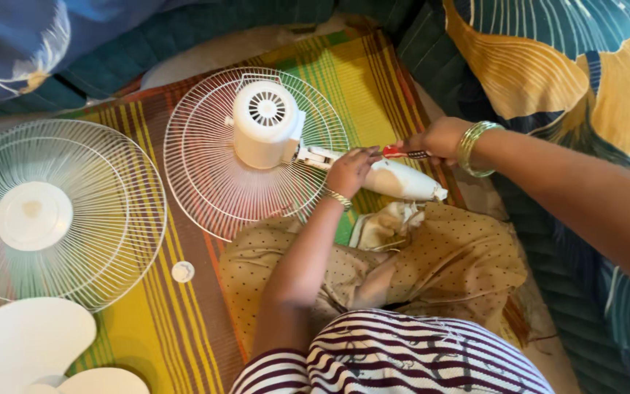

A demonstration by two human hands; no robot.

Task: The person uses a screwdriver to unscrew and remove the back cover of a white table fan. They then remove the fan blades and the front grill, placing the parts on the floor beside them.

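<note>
A white fan motor housing [265,124] lies face down on its rear wire grille [213,182] on a striped mat. Its white neck [402,181] points right. My left hand [350,171] rests on the neck near the joint, steadying it. My right hand [439,138] grips a red-handled screwdriver [405,153], whose tip points at the joint next to my left fingers. Gold bangles circle both wrists.
The front wire grille [52,211] lies at the left, white fan blades [30,346] at the bottom left, a small round white cap [182,271] on the striped mat [176,328]. Patterned cushions and fabric [563,66] border the mat; my lap covers the lower centre.
</note>
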